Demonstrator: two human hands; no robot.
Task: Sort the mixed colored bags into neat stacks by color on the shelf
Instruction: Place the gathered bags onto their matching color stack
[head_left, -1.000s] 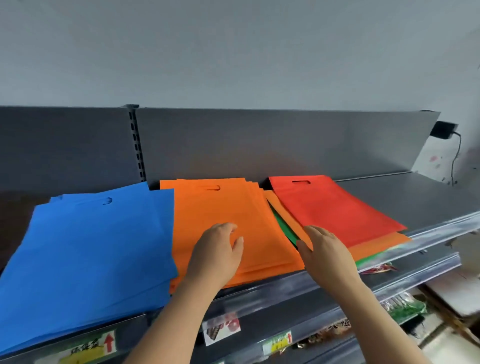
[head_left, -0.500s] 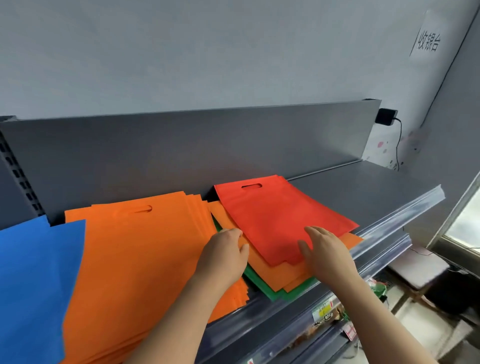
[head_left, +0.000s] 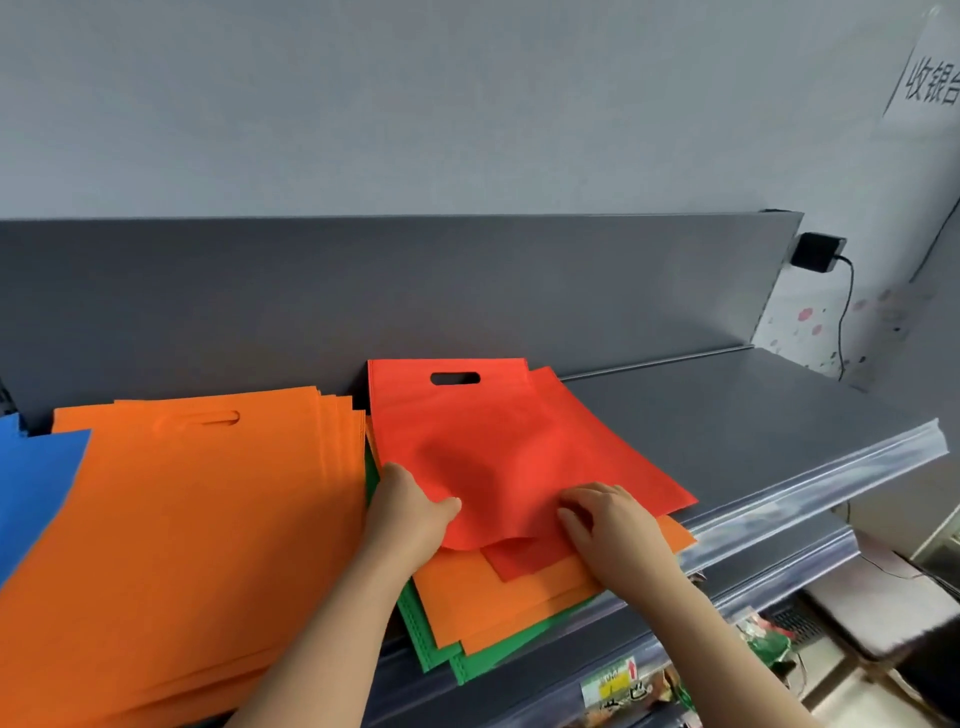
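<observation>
We are gripping the top red bag (head_left: 498, 441) with both hands. Our left hand (head_left: 410, 514) is clasping its near left corner, with the thumb lying across the top and the fingers tucked beneath. Our right hand (head_left: 618, 530) is curling its fingers (head_left: 571, 514) onto the near edge and pinching it, so that edge is buckling upward. The bag is topping a mixed pile on the shelf (head_left: 727, 431): a second red bag (head_left: 524, 564), orange bags (head_left: 493, 603) and green bags (head_left: 467, 667). The orange stack (head_left: 197, 519) is lying just to the left, with blue bags (head_left: 31, 493) beyond it.
</observation>
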